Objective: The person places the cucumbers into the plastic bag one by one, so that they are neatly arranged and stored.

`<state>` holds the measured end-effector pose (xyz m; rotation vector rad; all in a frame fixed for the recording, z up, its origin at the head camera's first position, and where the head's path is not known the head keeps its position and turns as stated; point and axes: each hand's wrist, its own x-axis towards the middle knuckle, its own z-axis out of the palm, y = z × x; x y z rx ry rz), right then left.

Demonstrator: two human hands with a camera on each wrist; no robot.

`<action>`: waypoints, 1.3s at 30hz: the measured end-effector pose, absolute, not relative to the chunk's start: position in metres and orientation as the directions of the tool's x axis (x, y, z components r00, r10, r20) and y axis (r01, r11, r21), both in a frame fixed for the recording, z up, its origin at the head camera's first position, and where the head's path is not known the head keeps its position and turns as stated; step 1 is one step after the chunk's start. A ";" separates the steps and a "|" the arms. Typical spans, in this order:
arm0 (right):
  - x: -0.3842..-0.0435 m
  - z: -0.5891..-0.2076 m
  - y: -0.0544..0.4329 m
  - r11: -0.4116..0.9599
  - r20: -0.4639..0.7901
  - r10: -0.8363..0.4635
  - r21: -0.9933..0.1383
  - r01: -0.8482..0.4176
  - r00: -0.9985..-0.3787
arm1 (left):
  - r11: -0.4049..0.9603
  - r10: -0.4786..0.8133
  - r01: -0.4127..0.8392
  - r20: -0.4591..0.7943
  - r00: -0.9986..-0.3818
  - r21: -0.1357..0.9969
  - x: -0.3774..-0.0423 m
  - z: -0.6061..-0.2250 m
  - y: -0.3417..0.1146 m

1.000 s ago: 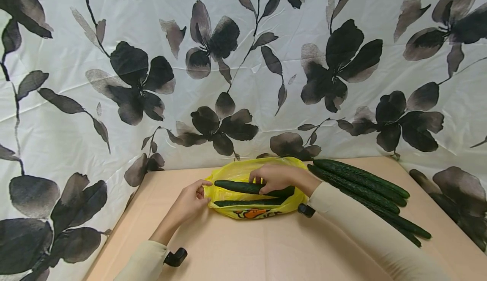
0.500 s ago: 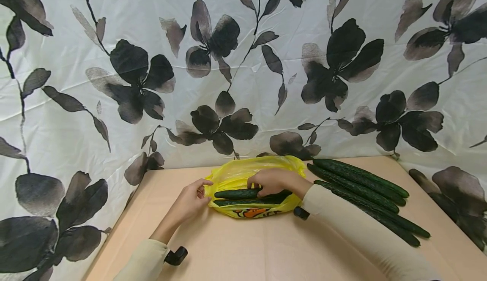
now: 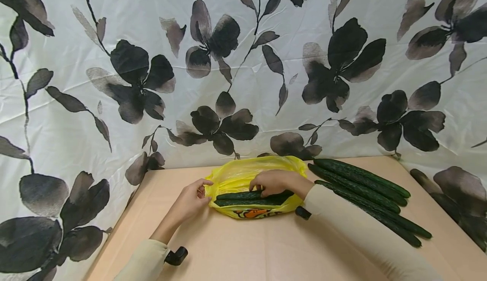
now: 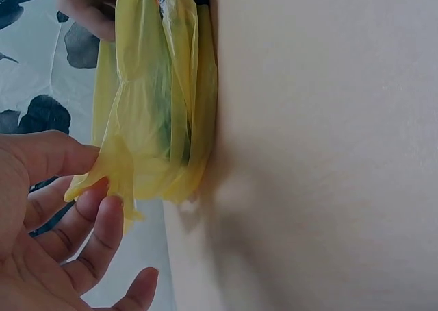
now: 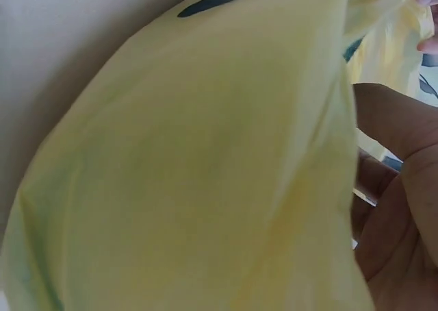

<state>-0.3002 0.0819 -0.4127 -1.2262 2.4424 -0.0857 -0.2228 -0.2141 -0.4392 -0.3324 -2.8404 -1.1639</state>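
Observation:
A yellow plastic bag (image 3: 232, 175) lies with its mouth spread wide, and cucumbers rest inside along its front side. My left hand (image 3: 195, 198) pinches the left edge of the bag; in the left wrist view, thumb and fingertips of that left hand (image 4: 61, 222) hold the gathered plastic. Inside the mouth, my right hand (image 3: 275, 181) reaches down with curled fingers and thumb at the upper cucumber (image 3: 239, 195). The bag's wall hides the fingertips of the right hand (image 5: 404, 188) in the right wrist view. A lower cucumber (image 3: 243, 202) lies close against the front wall.
Several cucumbers (image 3: 365, 184) lie side by side on the table, right of the bag and beneath the right forearm. A peach-coloured cloth (image 3: 236, 247) covers the table. Behind it hangs a white curtain with dark flowers (image 3: 266, 86).
My right hand has lowered the cucumber into the bag, down beside the other one at the front. The left hand has stayed on the bag's edge.

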 end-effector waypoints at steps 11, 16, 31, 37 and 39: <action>-0.294 -0.400 0.112 0.586 -0.287 -0.810 -0.404 -0.702 -0.511 | 0.694 0.185 0.204 0.103 -0.977 0.690 -0.221 -0.443 -0.216; -0.291 -0.390 0.133 0.561 -0.242 -0.821 -0.512 -0.651 -0.517 | 0.698 0.183 0.198 0.095 -0.978 0.688 -0.220 -0.442 -0.217; -0.278 -0.365 0.183 0.567 -0.184 -0.792 -0.577 -0.588 -0.582 | 0.696 0.197 0.208 0.096 -0.976 0.688 -0.222 -0.442 -0.217; -0.276 -0.361 0.197 0.582 -0.167 -0.773 -0.570 -0.580 -0.611 | 0.696 0.198 0.211 0.099 -0.975 0.686 -0.223 -0.442 -0.217; -0.277 -0.362 0.202 0.591 -0.161 -0.763 -0.566 -0.574 -0.626 | 0.695 0.195 0.207 0.096 -0.976 0.689 -0.223 -0.442 -0.217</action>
